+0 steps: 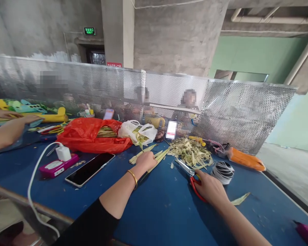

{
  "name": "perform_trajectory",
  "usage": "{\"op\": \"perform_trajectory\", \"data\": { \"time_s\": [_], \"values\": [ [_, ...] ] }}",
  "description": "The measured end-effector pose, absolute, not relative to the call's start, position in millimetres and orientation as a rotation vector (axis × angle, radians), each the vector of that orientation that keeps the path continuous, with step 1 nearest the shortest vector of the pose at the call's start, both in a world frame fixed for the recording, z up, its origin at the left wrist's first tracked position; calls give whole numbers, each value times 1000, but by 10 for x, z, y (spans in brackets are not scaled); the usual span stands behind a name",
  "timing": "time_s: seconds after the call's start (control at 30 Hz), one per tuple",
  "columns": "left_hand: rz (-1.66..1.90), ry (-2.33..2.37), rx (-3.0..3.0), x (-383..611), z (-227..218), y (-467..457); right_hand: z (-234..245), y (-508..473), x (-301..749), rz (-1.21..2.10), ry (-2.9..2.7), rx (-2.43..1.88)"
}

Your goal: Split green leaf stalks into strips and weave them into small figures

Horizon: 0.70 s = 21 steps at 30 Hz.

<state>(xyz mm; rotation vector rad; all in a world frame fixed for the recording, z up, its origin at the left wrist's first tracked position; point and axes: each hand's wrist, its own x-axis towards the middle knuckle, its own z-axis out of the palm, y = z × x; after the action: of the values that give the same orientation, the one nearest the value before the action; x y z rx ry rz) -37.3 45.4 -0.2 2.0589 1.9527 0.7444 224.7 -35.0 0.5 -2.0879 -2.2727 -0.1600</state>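
Note:
My left hand (145, 160), with a gold bangle on the wrist, is closed over a bundle of pale green leaf strips (156, 156) lying on the blue table (164, 208). My right hand (210, 188) rests on the red handles of a pair of scissors (188, 171), its fingers curled over them; the blades point up and left. A heap of leaf trimmings (191, 152) lies just beyond the scissors, and a spool of black-and-white wire (222, 172) sits right of my right hand.
A red plastic bag (89, 136) and a white bag (138, 131) hold more leaves. A phone (90, 169), pink power bank (58, 165) with white charger, an orange tool (246, 160) and a perforated metal screen (220, 102) surround the work area. Another person's arm (7, 131) reaches in at left.

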Motion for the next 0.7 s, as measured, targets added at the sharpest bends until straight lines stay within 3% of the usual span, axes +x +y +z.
{"op": "perform_trajectory", "data": {
  "time_s": [0.43,0.5,0.63,0.7],
  "values": [
    [1018,1598,1612,-155,90,407,310,-335,2152,-280,-2437,-2275],
    [1042,1561,1611,-94,76,371,370,-218,2030,-58,-2291,-2085],
    [1030,1491,1784,50,48,201,220,-10,1689,994,-1507,-1523],
    [987,1409,1911,108,42,104,76,20,1597,1172,-1241,-1380]
  ]
}}
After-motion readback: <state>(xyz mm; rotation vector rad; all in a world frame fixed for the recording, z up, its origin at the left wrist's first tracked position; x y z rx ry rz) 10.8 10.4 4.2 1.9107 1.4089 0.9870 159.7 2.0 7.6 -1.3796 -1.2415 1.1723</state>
